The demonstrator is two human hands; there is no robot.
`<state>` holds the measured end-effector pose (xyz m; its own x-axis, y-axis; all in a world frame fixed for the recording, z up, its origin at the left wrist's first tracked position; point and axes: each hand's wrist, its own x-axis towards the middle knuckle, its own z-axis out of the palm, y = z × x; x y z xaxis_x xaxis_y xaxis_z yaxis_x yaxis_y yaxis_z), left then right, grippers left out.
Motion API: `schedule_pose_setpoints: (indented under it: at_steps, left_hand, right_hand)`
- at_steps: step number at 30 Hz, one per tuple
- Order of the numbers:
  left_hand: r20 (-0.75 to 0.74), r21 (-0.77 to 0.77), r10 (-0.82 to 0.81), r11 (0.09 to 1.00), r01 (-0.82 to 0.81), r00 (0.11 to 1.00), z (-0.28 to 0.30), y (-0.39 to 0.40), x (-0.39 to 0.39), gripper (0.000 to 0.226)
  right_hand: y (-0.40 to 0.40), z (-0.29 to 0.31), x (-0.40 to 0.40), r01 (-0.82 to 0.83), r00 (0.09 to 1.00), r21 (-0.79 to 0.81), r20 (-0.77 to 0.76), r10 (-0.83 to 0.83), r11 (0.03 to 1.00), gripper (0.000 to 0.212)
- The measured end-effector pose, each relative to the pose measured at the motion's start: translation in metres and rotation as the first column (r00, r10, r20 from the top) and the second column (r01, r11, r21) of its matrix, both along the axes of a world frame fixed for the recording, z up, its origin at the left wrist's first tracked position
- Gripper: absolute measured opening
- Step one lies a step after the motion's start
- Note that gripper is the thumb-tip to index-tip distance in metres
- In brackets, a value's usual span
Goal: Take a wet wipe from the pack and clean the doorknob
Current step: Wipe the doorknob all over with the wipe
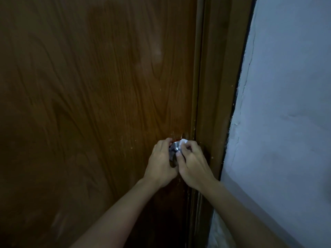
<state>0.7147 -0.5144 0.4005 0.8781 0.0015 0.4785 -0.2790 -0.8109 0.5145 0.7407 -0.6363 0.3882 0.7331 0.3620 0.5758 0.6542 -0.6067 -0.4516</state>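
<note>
Doorknob [174, 148], silver and round, sits at the wooden door's [89, 104] right edge beside the frame [215, 86]. Right hand [192, 163] has its grip closed on a white wet wipe [183, 142], pressing it to the knob; left hand [161, 163] cups the knob's left side.

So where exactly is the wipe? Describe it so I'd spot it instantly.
Follow the brown wooden door down to its right edge, where both hands meet at the silver doorknob. The wet wipe is the crumpled white scrap under the right hand, the only white thing there.
</note>
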Motion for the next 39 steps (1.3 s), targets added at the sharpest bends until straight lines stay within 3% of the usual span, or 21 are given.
schedule_pose_setpoints:
  at_steps: [3, 7, 11, 13, 16, 22, 28, 30, 32, 35, 37, 39]
  left_hand:
    - [-0.014, 0.017, -0.005, 1.000, 0.005, 1.000, 0.000, 0.001, 0.001, 0.077]
    - [-0.004, 0.023, 0.018, 1.000, -0.018, 1.000, 0.000, 0.000, 0.002, 0.078]
    - [-0.010, 0.042, 0.011, 0.999, -0.011, 1.000, 0.002, 0.001, 0.002, 0.077]
    - [-0.016, 0.049, 0.010, 0.999, -0.009, 1.000, 0.002, 0.001, 0.002, 0.077]
    - [-0.016, 0.046, 0.016, 0.999, -0.015, 1.000, 0.002, 0.000, 0.002, 0.077]
    - [-0.016, 0.055, 0.012, 0.998, -0.011, 1.000, 0.002, 0.002, 0.003, 0.079]
    - [-0.032, 0.066, 0.034, 0.997, -0.032, 0.999, 0.001, 0.000, 0.003, 0.084]
    - [-0.035, 0.081, 0.040, 0.996, -0.037, 0.999, 0.002, 0.000, 0.003, 0.085]
    - [-0.029, 0.098, 0.044, 0.994, -0.041, 0.999, 0.002, -0.001, 0.002, 0.083]
    - [-0.012, 0.115, 0.046, 0.992, -0.044, 0.999, 0.002, -0.001, 0.002, 0.078]
    - [-0.012, 0.115, 0.043, 0.992, -0.042, 0.999, 0.002, 0.000, 0.002, 0.077]
    - [-0.015, 0.111, 0.043, 0.993, -0.041, 0.999, 0.003, -0.001, 0.002, 0.076]
  right_hand:
    - [-0.001, 0.001, 0.002, -0.057, 0.998, -0.050, -0.024, 0.056, 0.997, 0.041]
    - [0.002, -0.004, 0.000, 0.070, 0.973, 0.078, -0.224, -0.051, 0.995, 0.042]
    - [-0.001, -0.004, -0.003, -0.023, 0.989, 0.019, -0.149, 0.025, 1.000, 0.043]
    - [-0.006, -0.006, -0.002, -0.074, 0.978, 0.035, -0.192, 0.080, 0.997, 0.044]
    - [-0.001, -0.005, -0.003, -0.013, 0.939, 0.159, -0.336, 0.067, 0.987, 0.047]
    - [-0.001, -0.006, -0.003, -0.035, 0.958, 0.083, -0.281, 0.057, 0.996, 0.048]
    - [0.002, -0.002, -0.002, 0.129, 0.754, 0.430, -0.628, 0.193, 0.894, 0.047]
    - [0.002, 0.001, -0.004, 0.215, 0.638, 0.571, -0.696, 0.329, 0.792, 0.049]
    - [-0.001, 0.005, -0.006, 0.328, 0.503, 0.723, -0.679, 0.535, 0.609, 0.045]
    - [-0.010, 0.005, -0.004, 0.458, 0.386, 0.788, -0.593, 0.707, 0.410, 0.049]
    - [-0.014, 0.001, 0.001, 0.510, 0.311, 0.792, -0.534, 0.786, 0.337, 0.053]
    - [-0.016, -0.003, 0.004, 0.537, 0.269, 0.779, -0.522, 0.809, 0.324, 0.056]
